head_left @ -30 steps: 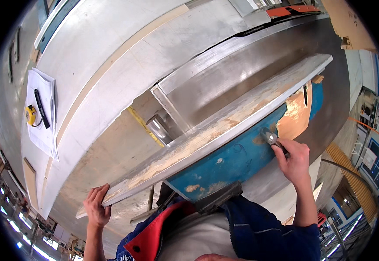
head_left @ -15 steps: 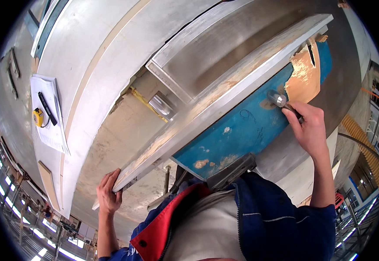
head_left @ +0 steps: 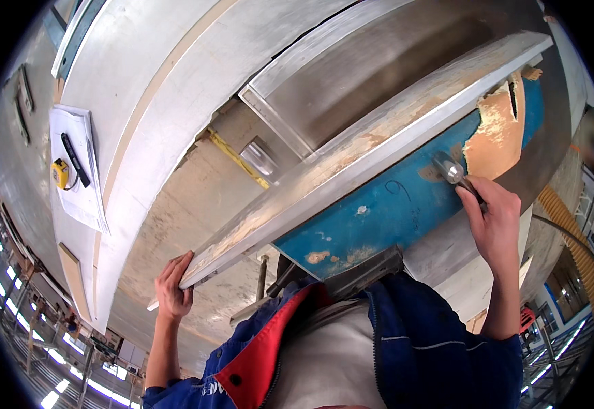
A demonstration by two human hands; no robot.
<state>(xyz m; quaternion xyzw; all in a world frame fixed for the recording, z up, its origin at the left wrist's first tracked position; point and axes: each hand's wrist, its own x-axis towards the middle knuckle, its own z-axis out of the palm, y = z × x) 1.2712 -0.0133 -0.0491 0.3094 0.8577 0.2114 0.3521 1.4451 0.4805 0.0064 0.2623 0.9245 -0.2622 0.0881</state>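
Note:
A long metal-edged bar [head_left: 351, 170] with a scuffed, tan-stained upper face runs diagonally across the bench. My left hand [head_left: 174, 285] grips its near left end, thumb and fingers closed round the edge. My right hand [head_left: 493, 218] is wrapped round the dark handle of a hammer [head_left: 452, 170] with a shiny rounded metal head. That head is over the blue board [head_left: 392, 204] beside the bar; I cannot tell whether it touches. A torn tan sheet [head_left: 498, 136] covers the board's far right part.
A metal cylinder [head_left: 259, 160] lies beyond the bar, near a yellow strip [head_left: 235, 158]. Papers [head_left: 79, 198] with a black cutter knife [head_left: 75, 160] and yellow tape measure [head_left: 60, 174] rest at left. A ribbed yellow hose [head_left: 570, 232] hangs at right.
The hammer and my right hand appear further right, as do the bar's far end and the tan sheet. My left hand keeps its grip. A blurred dark shape has appeared at the right edge.

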